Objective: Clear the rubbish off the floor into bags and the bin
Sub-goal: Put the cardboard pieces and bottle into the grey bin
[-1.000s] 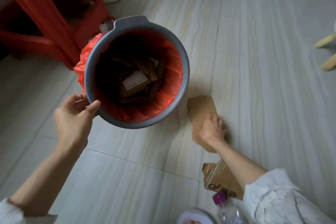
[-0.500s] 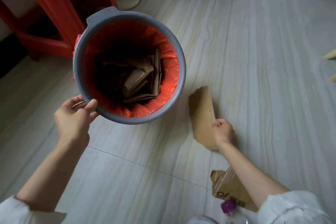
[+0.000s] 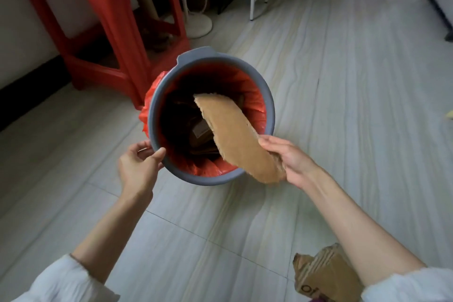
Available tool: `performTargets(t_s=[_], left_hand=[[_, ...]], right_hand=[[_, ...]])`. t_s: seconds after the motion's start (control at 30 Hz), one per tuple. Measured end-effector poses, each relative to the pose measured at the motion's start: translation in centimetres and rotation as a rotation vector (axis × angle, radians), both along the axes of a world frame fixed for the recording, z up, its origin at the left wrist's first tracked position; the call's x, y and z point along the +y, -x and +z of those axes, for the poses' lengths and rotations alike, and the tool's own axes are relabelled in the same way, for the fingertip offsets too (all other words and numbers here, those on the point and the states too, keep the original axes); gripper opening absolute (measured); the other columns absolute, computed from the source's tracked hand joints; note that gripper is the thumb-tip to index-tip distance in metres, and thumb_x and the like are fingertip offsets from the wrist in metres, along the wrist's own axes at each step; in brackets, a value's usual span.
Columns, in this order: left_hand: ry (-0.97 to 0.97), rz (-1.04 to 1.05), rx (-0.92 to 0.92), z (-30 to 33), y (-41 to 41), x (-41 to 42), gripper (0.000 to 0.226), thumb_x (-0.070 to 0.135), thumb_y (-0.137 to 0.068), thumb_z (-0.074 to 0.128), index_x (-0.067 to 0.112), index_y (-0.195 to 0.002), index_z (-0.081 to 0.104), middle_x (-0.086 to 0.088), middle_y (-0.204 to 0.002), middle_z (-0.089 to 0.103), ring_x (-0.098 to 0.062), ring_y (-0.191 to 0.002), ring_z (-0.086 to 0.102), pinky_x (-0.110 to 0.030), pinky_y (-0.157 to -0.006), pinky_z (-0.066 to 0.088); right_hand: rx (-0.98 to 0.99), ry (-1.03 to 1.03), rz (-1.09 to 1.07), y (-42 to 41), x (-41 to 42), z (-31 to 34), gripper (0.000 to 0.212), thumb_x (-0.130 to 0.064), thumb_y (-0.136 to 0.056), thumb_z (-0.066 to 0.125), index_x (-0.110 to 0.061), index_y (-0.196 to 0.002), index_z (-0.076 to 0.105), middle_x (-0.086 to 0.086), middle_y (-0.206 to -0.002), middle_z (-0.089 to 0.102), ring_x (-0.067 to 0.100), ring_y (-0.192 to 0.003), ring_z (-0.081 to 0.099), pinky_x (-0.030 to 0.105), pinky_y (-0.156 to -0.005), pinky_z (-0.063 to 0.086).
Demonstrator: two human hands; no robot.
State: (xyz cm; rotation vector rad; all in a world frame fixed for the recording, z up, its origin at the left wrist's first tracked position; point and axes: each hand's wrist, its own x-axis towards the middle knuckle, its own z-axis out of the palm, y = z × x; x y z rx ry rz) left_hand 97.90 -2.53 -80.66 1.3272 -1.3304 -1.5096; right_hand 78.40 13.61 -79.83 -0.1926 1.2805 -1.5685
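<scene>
left hand (image 3: pixel 137 167): bare, no rings or watch seen | right hand (image 3: pixel 288 158): bare, no rings or watch seen | forearms: uncovered to near the elbow | left sleeve (image 3: pixel 66 282): white, crinkled cloth, pushed up, gathered cuff | right sleeve (image 3: pixel 409 285): white, same crinkled cloth, pushed up

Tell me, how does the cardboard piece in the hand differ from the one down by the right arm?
The held cardboard piece is flat, plain and torn-edged, up over the bin in the right hand. The folded cardboard lies on the floor, creased into layers and printed with dark letters. Both are brown cardboard scraps.
</scene>
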Motion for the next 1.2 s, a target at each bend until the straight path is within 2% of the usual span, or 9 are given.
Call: performTargets(t_s=[0.2,0.37,0.53,0.6,0.7,0.83,0.97,1.07,1.2], left_hand=[[0.019,-0.018,-0.044,0.1,-0.9,0.5,0.021,-0.004,-0.083,0.062,0.016,-0.080,0.056,-0.005,-0.076,0.064,-0.019,-0.071,0.062,-0.032,-0.072,0.053],[0.012,-0.018,-0.070,0.1,-1.7,0.3,0.014,0.000,-0.082,0.064,0.013,-0.087,0.060,-0.006,-0.079,0.067,-0.023,-0.074,0.065,-0.035,-0.079,0.054],[-0.006,-0.008,-0.051,0.2,-2.0,0.0,0.015,-0.002,-0.083,0.063,0.012,-0.085,0.060,-0.008,-0.080,0.067,-0.023,-0.075,0.065,-0.037,-0.079,0.055],[-0.003,-0.014,-0.046,0.2,-2.0,0.0,0.014,-0.002,-0.083,0.063,0.012,-0.086,0.060,-0.008,-0.080,0.067,-0.023,-0.075,0.065,-0.037,-0.079,0.055],[0.002,-0.025,-0.036,0.3,-1.9,0.1,0.018,-0.002,-0.083,0.063,0.016,-0.081,0.060,-0.008,-0.080,0.067,-0.024,-0.076,0.066,-0.036,-0.078,0.055],[0.014,-0.013,-0.028,0.1,-1.9,-0.1,0.021,-0.001,-0.083,0.063,0.019,-0.080,0.058,-0.007,-0.079,0.066,-0.024,-0.077,0.065,-0.036,-0.077,0.055],[0.002,-0.008,-0.022,-0.7,-2.3,-0.2,0.020,0.000,-0.084,0.062,0.019,-0.081,0.056,-0.005,-0.080,0.065,-0.022,-0.077,0.064,-0.037,-0.080,0.055],[0.036,-0.027,-0.040,-1.7,-2.4,1.0,0.022,0.002,-0.084,0.062,0.023,-0.081,0.055,-0.003,-0.082,0.062,-0.017,-0.076,0.064,-0.035,-0.080,0.055],[0.097,-0.052,-0.043,-2.2,-1.8,2.4,0.023,0.005,-0.083,0.063,0.026,-0.079,0.054,0.004,-0.078,0.060,-0.014,-0.073,0.063,-0.032,-0.078,0.055]], right_hand=[[-0.199,-0.096,-0.123,0.6,-7.5,2.0,0.016,-0.013,-0.097,0.044,-0.005,-0.086,0.052,0.011,-0.070,0.061,0.008,-0.033,0.054,0.014,-0.025,0.025],[-0.378,0.149,-0.409,-0.3,-10.3,4.6,0.026,-0.009,-0.090,0.059,0.001,-0.113,0.052,0.021,-0.111,0.052,0.030,-0.106,0.058,0.027,-0.047,0.053],[0.655,0.071,-0.315,-2.3,-10.1,1.5,0.042,-0.024,-0.084,0.067,-0.015,-0.124,0.056,0.000,-0.127,0.052,0.014,-0.120,0.050,0.028,-0.101,0.044],[1.121,-0.064,-0.209,-2.5,-10.6,0.5,0.034,-0.020,-0.087,0.064,-0.010,-0.119,0.063,0.000,-0.129,0.052,0.010,-0.120,0.048,0.011,-0.100,0.035],[1.310,-0.174,-0.016,-2.3,-11.9,-0.7,0.030,-0.014,-0.092,0.056,-0.004,-0.119,0.063,0.011,-0.128,0.059,0.022,-0.122,0.052,0.014,-0.100,0.030],[1.225,-0.370,0.249,-2.0,-11.7,-2.3,0.043,-0.013,-0.093,0.052,-0.013,-0.135,0.049,0.010,-0.147,0.039,0.023,-0.135,0.039,0.022,-0.110,0.023],[1.229,-0.208,-0.041,-2.5,-6.4,-2.3,0.021,-0.009,-0.089,0.057,-0.009,-0.107,0.068,0.003,-0.106,0.066,0.010,-0.076,0.062,0.015,-0.079,0.043],[0.775,-0.219,-0.016,-1.1,-0.8,-2.3,0.024,-0.009,-0.095,0.048,-0.009,-0.077,0.064,-0.005,-0.060,0.068,0.001,-0.050,0.060,0.018,-0.052,0.042],[0.428,-0.610,0.481,1.4,7.0,-4.7,0.021,-0.020,-0.094,0.051,-0.008,-0.088,0.066,0.003,-0.078,0.072,0.014,-0.072,0.068,0.023,-0.062,0.045]])
